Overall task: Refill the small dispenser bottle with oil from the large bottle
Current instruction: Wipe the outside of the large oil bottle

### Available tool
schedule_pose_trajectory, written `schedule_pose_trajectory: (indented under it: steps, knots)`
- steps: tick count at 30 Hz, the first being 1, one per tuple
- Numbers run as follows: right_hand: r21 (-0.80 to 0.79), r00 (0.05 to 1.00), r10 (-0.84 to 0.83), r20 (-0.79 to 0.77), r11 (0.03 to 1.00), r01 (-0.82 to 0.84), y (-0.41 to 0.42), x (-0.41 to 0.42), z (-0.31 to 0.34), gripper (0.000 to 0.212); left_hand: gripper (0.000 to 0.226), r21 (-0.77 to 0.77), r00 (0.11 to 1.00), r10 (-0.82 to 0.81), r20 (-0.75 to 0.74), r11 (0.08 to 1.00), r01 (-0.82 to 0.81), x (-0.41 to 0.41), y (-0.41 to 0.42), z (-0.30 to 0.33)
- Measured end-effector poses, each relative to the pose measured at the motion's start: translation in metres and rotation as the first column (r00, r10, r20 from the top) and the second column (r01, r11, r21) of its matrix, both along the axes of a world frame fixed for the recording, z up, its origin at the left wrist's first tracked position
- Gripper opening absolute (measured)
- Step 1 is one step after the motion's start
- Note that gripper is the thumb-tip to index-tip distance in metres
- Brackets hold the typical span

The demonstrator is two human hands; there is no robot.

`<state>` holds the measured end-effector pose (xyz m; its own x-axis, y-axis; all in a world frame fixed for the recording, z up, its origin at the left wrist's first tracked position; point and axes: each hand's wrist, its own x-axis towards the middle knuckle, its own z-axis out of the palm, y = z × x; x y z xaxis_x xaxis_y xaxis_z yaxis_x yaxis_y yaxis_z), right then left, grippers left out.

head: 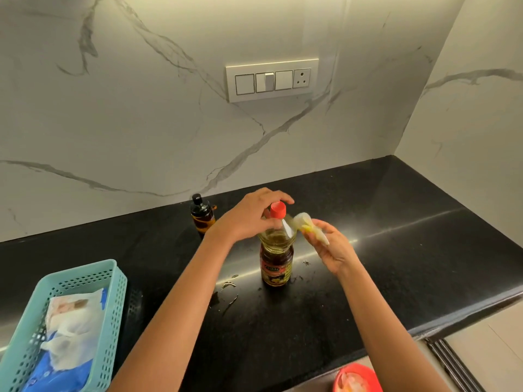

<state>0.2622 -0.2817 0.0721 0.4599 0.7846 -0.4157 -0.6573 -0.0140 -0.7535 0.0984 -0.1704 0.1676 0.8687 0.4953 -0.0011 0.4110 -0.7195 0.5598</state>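
Observation:
The large oil bottle point(276, 258) stands upright in the middle of the black counter point(396, 250), with a red cap point(277, 209) on its neck. My left hand point(249, 216) wraps around the neck and cap. My right hand point(334, 247) hovers just right of the bottle and holds a small, oily, crumpled pale piece, perhaps a tissue or wrapper point(310, 227). The small dispenser bottle point(202, 214), dark with a black top and amber oil inside, stands behind and to the left, close to the wall.
A teal perforated basket point(119, 281) with a blue-and-white wipes pack sits at the front left. Oil drips point(229, 285) lie on the counter near the big bottle. A red-rimmed container point(355, 377) shows at the bottom right, below the counter edge. A switch panel point(271, 79) is on the marble wall.

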Motion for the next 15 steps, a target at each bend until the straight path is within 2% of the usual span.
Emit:
schedule_pose_trajectory:
  steps: [3, 4, 5, 7, 8, 9, 12, 15]
  knots:
    - [0.082, 0.98, 0.031, -0.199, 0.997, -0.015, -0.005, -0.003, 0.001, 0.018, 0.037, 0.049, 0.997, -0.054, -0.052, 0.997, 0.056, 0.0, 0.005, 0.001]
    - [0.108, 0.977, 0.075, -0.198, 0.993, -0.054, -0.007, -0.007, 0.0, 0.02, 0.036, 0.071, 0.996, -0.067, -0.055, 0.995, 0.07, 0.001, 0.005, 0.0]
    - [0.11, 0.985, 0.118, -0.126, 0.989, -0.104, -0.009, -0.012, 0.0, 0.021, 0.035, 0.099, 0.995, -0.077, -0.056, 0.992, 0.082, 0.002, 0.005, 0.0]
    - [0.012, 0.969, 0.167, 0.183, 0.985, -0.172, -0.009, -0.023, -0.003, 0.018, 0.036, 0.154, 0.996, -0.085, -0.041, 0.984, 0.09, 0.002, 0.005, -0.001]
    - [-0.041, 0.935, 0.145, 0.323, 0.989, -0.139, -0.006, -0.028, -0.004, 0.015, 0.036, 0.18, 0.996, -0.083, -0.026, 0.98, 0.086, 0.003, 0.005, -0.002]
    - [-0.066, 0.913, 0.089, 0.398, 0.995, -0.069, -0.002, -0.031, -0.004, 0.012, 0.037, 0.205, 0.997, -0.075, -0.012, 0.976, 0.076, 0.004, 0.004, -0.003]
    - [-0.038, 0.897, -0.107, 0.428, 0.99, 0.137, 0.011, -0.035, 0.006, 0.011, 0.039, 0.268, 0.999, -0.04, 0.03, 0.963, 0.031, 0.009, 0.001, -0.007]
    - [0.066, 0.778, -0.246, 0.578, 0.964, 0.256, 0.011, -0.055, 0.018, 0.011, 0.04, 0.301, 0.998, -0.008, 0.057, 0.954, -0.01, 0.012, 0.0, -0.007]
